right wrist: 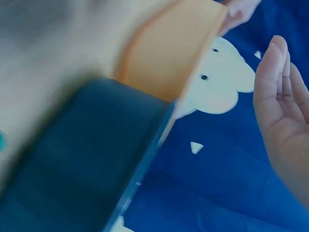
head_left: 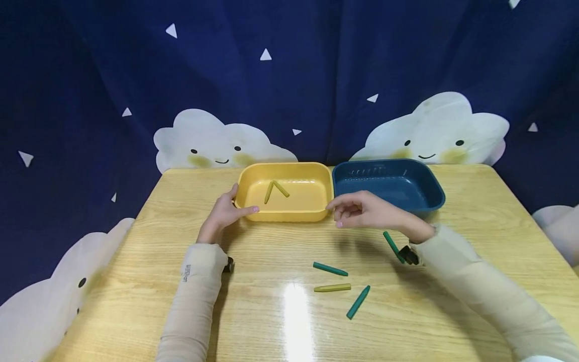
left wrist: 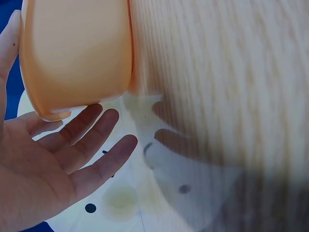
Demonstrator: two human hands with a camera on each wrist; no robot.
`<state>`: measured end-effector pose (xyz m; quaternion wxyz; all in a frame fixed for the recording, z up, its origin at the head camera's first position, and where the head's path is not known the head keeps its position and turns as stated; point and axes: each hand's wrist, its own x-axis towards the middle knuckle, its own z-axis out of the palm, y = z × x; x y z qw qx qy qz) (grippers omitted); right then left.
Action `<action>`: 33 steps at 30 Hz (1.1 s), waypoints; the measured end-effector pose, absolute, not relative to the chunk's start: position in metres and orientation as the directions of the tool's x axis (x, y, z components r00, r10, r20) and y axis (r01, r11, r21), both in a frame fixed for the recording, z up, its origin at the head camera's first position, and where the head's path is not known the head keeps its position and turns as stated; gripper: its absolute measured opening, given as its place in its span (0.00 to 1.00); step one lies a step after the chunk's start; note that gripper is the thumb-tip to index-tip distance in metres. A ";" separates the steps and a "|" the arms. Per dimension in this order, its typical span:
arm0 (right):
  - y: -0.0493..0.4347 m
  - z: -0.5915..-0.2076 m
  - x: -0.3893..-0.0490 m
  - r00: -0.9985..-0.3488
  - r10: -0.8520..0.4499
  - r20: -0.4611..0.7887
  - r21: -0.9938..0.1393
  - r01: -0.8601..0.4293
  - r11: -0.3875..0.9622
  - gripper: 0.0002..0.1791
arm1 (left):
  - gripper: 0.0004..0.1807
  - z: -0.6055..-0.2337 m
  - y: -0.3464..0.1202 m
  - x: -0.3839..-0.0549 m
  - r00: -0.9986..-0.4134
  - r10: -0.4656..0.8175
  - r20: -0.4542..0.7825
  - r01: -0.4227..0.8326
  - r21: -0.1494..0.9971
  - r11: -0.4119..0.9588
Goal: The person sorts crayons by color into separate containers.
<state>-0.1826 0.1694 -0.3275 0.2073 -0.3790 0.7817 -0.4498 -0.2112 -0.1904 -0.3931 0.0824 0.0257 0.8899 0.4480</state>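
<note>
Against the corner of a yellow basket (head_left: 289, 216) rests my left hand (head_left: 224, 210), its thumb along the front rim and its other fingers at the left end. In the left wrist view those fingers are spread and extended beside the basket wall. Two yellow crayons (head_left: 281, 189) lie in the basket. My right hand (head_left: 368, 210) holds nothing; its fingers are loosely bent, over the table in front of where the yellow basket meets a dark blue basket (head_left: 425, 207). In the right wrist view the right hand (right wrist: 285, 106) appears beside both baskets.
On the table (head_left: 253, 301) in front lie a yellow crayon (head_left: 332, 288) and two green crayons (head_left: 330, 269), close together. Another green crayon (head_left: 391, 244) lies partly under the right wrist. A dark blue curtain (head_left: 312, 75) with clouds hangs behind the baskets.
</note>
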 end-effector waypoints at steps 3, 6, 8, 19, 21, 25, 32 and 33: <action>0.174 -0.338 -0.177 -0.603 -0.797 0.016 -0.860 -0.414 0.297 0.19 | 0.59 -0.394 -0.192 -0.210 -0.984 0.115 -0.139 -0.043 0.799 0.600; 0.178 -0.349 -0.173 -0.600 -0.799 0.020 -0.866 -0.410 0.286 0.18 | 0.59 -0.394 -0.194 -0.209 -0.984 0.107 -0.140 -0.047 0.792 0.608; 0.182 -0.354 -0.171 -0.598 -0.801 0.025 -0.877 -0.397 0.270 0.19 | 0.59 -0.395 -0.195 -0.210 -0.985 0.103 -0.136 -0.046 0.791 0.610; 0.197 -0.387 -0.161 -0.500 -0.863 0.066 -0.904 -0.396 0.160 0.17 | 0.58 -0.394 -0.193 -0.209 -0.984 0.101 -0.145 -0.052 0.782 0.620; 0.198 -0.392 -0.158 -0.506 -0.860 0.063 -0.905 -0.392 0.165 0.17 | 0.58 -0.394 -0.193 -0.209 -0.984 0.103 -0.144 -0.049 0.780 0.623; 0.200 -0.401 -0.152 -0.517 -0.855 0.034 -0.912 -0.367 0.185 0.16 | 0.57 -0.394 -0.192 -0.211 -0.984 0.105 -0.144 -0.047 0.777 0.627; 0.199 -0.408 -0.143 -0.519 -0.854 -0.028 -0.907 -0.346 0.241 0.16 | 0.59 -0.395 -0.191 -0.212 -0.985 0.108 -0.135 -0.036 0.772 0.635; 0.198 -0.409 -0.142 -0.518 -0.855 -0.024 -0.905 -0.351 0.239 0.16 | 0.59 -0.395 -0.190 -0.212 -0.985 0.109 -0.135 -0.035 0.771 0.635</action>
